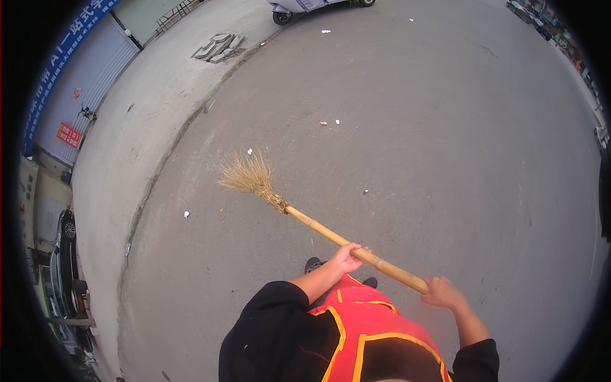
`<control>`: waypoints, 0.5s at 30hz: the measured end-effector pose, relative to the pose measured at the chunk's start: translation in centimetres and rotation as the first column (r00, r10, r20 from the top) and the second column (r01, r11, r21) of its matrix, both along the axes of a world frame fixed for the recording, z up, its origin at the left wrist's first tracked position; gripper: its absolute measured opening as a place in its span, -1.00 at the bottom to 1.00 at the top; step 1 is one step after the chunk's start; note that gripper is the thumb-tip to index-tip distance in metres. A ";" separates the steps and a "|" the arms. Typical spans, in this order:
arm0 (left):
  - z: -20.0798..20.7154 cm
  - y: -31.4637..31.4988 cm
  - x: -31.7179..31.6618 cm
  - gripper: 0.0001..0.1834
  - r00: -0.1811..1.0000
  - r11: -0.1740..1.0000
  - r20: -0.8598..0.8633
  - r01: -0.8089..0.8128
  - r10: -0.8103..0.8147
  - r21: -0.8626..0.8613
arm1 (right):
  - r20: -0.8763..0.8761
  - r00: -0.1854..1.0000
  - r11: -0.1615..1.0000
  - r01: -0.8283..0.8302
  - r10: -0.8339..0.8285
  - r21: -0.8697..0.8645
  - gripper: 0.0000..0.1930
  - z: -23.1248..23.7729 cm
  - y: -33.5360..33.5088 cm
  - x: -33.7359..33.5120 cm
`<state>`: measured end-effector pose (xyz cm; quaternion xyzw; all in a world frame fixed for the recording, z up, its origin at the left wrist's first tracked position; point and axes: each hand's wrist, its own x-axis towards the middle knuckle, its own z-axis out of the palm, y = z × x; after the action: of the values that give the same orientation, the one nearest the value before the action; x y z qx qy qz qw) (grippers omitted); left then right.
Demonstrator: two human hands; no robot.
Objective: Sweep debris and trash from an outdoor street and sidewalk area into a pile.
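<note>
A long straw broom [318,228] with a bamboo handle lies slantwise across the view in both my hands. My left hand [349,257] supports the handle around its middle, the fingers curled about it from below. Around the handle's end, at the right, my right hand [442,293] is closed. The bristle head [248,175] points to the far left, over the grey road. A white scrap [249,151] shows at the far edge of the bristles. Whether the bristles touch the ground I cannot tell.
More litter dots the road: a white scrap [186,214] at left, a brownish scrap [323,123] ahead. Along the left runs a curb line [156,172], with broken paving slabs [219,48] beyond. A covered scooter [312,5] stands far ahead; a dark car [62,267] is parked at left.
</note>
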<state>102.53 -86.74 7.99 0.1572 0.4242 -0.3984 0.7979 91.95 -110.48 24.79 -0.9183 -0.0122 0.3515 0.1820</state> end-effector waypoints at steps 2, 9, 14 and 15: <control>0.2 -0.1 -1.3 -0.71 0.985 0.991 -0.108 -0.131 0.132 0.007 | 0.113 0.975 0.979 -0.182 0.191 -0.087 -0.78 0.4 -1.7 3.5; -4.1 -2.1 0.3 -0.65 0.631 0.742 -0.403 -0.485 0.663 0.462 | 0.444 0.651 0.784 -0.558 0.616 -0.272 -0.93 1.4 -1.9 15.7; -2.8 -13.7 7.7 -0.79 0.630 0.851 -0.586 -0.470 0.510 0.235 | 0.463 0.624 0.771 -0.427 0.630 -0.473 -0.93 4.7 -8.0 21.9; -10.3 -16.8 8.1 -0.77 0.742 0.861 -0.447 -0.483 0.500 0.161 | 0.456 0.631 0.764 -0.385 0.627 -0.518 -0.92 6.5 -9.4 22.8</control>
<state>110.67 -103.56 -2.30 -0.0486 0.6393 -0.1926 0.7429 114.76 -119.84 31.27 -0.9542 -0.2658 0.0712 -0.1178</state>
